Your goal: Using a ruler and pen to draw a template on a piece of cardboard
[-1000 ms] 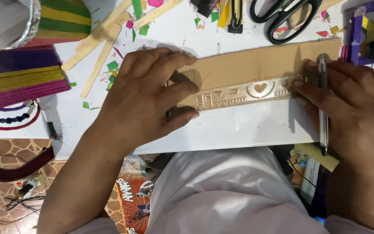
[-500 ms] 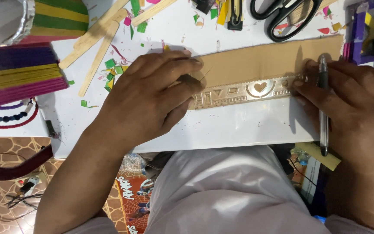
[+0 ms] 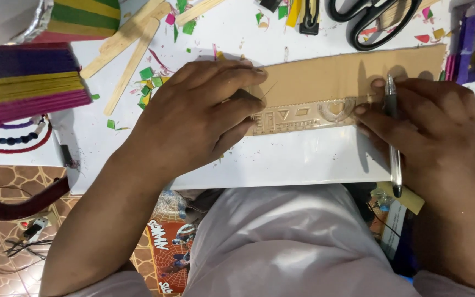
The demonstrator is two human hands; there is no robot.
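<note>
Hands (image 3: 193,118) pin ruler (image 3: 303,116) (on cardboard (image 3: 347,74)) — flat.

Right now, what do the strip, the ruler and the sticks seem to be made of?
Strip: probably cardboard, matte brown, flat with cut edges.
Ruler: likely clear plastic, since the brown shows through and its shape cut-outs glint.
Sticks: apparently bare wood, pale, unpainted, with rounded ends.

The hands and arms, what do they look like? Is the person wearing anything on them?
Both forearms are bare: no sleeves reach the wrists, and no watch, rings or gloves show on the left hand or the right hand. Fingernails are short. Pale fabric shows at the elbows, probably short sleeves.
</note>
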